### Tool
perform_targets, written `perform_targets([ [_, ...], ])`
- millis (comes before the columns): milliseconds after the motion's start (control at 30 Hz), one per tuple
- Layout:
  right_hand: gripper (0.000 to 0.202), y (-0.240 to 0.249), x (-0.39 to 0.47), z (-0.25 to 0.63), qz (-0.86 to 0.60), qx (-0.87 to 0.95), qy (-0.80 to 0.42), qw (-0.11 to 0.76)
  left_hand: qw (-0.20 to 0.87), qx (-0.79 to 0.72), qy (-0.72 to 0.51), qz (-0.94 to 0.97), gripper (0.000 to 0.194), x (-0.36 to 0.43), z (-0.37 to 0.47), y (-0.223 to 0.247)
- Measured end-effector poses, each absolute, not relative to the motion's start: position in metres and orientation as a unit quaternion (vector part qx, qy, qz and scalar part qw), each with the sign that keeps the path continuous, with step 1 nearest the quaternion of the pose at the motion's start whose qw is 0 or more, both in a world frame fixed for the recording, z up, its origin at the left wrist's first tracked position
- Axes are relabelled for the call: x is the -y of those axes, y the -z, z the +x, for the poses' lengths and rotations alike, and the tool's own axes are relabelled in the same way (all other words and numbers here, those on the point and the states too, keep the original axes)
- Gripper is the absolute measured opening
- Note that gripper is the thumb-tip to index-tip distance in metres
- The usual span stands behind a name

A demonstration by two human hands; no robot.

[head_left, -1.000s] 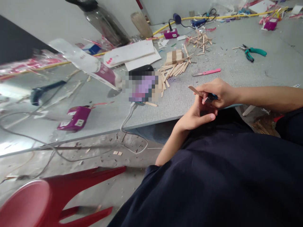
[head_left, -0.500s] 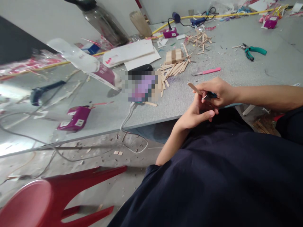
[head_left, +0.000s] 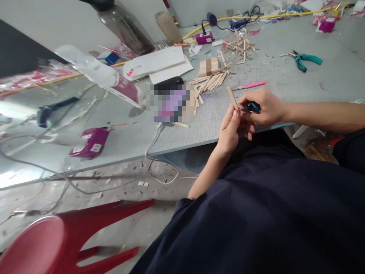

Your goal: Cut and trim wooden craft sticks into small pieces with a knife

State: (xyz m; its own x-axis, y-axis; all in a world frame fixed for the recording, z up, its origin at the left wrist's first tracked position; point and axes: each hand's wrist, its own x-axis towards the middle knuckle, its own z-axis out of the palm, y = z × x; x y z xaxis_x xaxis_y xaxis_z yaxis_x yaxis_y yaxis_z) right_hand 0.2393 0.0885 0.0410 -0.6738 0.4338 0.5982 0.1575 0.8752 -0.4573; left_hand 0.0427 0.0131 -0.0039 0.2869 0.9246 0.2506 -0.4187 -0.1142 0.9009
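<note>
My left hand (head_left: 229,133) pinches a wooden craft stick (head_left: 232,97) between thumb and fingers, just over the table's front edge. The stick points up and away from me. In my right hand (head_left: 267,106) is a small pair of pliers (head_left: 254,107) with a dark blue handle. Their metal tip is at the lower part of the stick, close to my left thumb; whether it bites the wood I cannot tell. Beyond my hands lies a pink-handled craft knife (head_left: 252,85). A pile of craft sticks (head_left: 211,83) spreads to its left.
Teal-handled pliers (head_left: 309,61) lie at the back right. A banded bundle of sticks (head_left: 209,67) sits behind the loose pile. Left of it are a blurred-out phone (head_left: 172,106) with a white cable, and a plastic bottle (head_left: 114,82). A red stool (head_left: 37,243) stands at lower left.
My left thumb has closed onto the stick, which now stands steeper. My right hand has turned, bringing the pliers' tip up against the stick's lower part.
</note>
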Motion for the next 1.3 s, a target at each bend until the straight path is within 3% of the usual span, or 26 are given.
perform_targets([
  [133, 0.021, -0.048, -0.085, 0.242, -0.155, 0.902, -0.248, 0.316, 0.598, -0.293, -0.572, 0.48, 0.063, -0.019, 0.044, 0.008],
  [267, 0.01, -0.051, -0.087, 0.243, -0.128, 0.894, -0.271, 0.334, 0.61, -0.286, -0.581, 0.457, 0.054, -0.018, 0.041, 0.005],
  [533, 0.037, -0.055, -0.091, 0.246, -0.102, 0.887, -0.324, 0.313, 0.601, -0.278, -0.572, 0.484, 0.062, -0.011, 0.04, -0.001],
  [733, 0.035, -0.058, -0.091, 0.249, -0.107, 0.89, -0.327, 0.298, 0.607, -0.255, -0.569, 0.493, 0.068, -0.01, 0.041, -0.001],
  [1300, 0.038, -0.062, -0.09, 0.246, -0.111, 0.886, -0.354, 0.278, 0.608, -0.214, -0.562, 0.519, 0.06, -0.01, 0.04, -0.005],
])
